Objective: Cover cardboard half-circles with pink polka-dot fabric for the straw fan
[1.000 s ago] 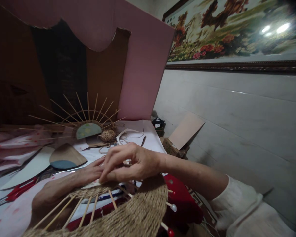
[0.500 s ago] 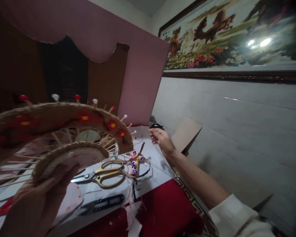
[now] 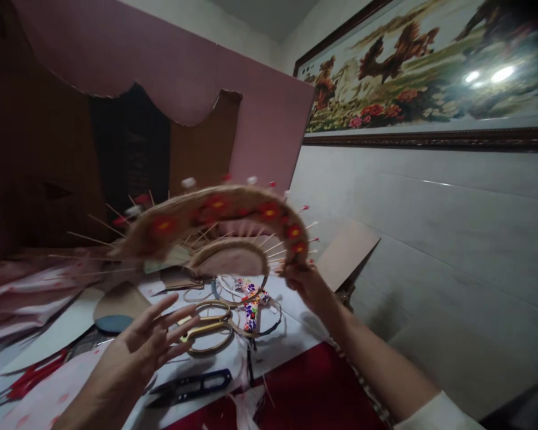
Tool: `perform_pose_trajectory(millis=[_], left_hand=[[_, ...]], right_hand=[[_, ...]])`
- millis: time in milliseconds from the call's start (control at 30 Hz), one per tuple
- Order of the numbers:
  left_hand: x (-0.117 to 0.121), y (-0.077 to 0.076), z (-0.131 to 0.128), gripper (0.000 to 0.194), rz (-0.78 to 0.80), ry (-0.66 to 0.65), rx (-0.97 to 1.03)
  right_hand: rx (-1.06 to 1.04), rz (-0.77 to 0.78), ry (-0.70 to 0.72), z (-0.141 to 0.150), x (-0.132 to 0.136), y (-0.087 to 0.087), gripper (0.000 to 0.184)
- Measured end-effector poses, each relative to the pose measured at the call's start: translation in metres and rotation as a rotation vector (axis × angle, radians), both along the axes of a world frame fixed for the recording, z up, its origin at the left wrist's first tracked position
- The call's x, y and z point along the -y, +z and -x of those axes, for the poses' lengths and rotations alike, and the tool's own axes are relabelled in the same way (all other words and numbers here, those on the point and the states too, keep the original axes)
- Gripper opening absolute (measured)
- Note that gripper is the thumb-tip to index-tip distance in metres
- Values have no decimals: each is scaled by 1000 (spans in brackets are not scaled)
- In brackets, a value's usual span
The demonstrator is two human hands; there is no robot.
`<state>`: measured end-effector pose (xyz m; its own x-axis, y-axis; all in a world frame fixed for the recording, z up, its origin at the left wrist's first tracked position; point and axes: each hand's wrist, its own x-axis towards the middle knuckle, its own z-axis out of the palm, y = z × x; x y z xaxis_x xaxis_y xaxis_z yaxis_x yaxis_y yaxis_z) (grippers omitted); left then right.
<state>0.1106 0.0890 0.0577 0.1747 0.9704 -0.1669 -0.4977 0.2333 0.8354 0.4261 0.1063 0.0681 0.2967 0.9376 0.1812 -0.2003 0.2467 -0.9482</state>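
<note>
A half-round woven jute fan piece point(image 3: 215, 218) with red flowers and bead-tipped sticks hangs in the air over the table. My right hand point(image 3: 307, 280) grips its right end from below, fingers closed on the rim. My left hand point(image 3: 155, 337) hovers lower left with its fingers spread and holds nothing. Just past its fingertips lie gold scissors point(image 3: 206, 328) on the white table cover.
Black thread snips point(image 3: 192, 385) lie near the front edge. A beaded ornament with cords point(image 3: 251, 304) is beside the scissors. Red scissors point(image 3: 27, 379), cardboard cut-outs point(image 3: 116, 301) and another stick fan frame sit at left. A pink board point(image 3: 260, 119) stands behind; a tiled wall is at right.
The woven fan piece has passed from my left hand to my right and moved to the right. My left hand let go and opened.
</note>
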Motion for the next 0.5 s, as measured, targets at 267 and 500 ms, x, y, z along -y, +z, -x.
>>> perform_pose_trajectory(millis=[267,500], left_hand=[[9,-2,1,77,-59,-46,-288],[0,-12,7,77,-16,-83,-326]], right_hand=[[-27,16,-442,-130,10,-15,51],[92,211,-462,-153,-19,-51,51]])
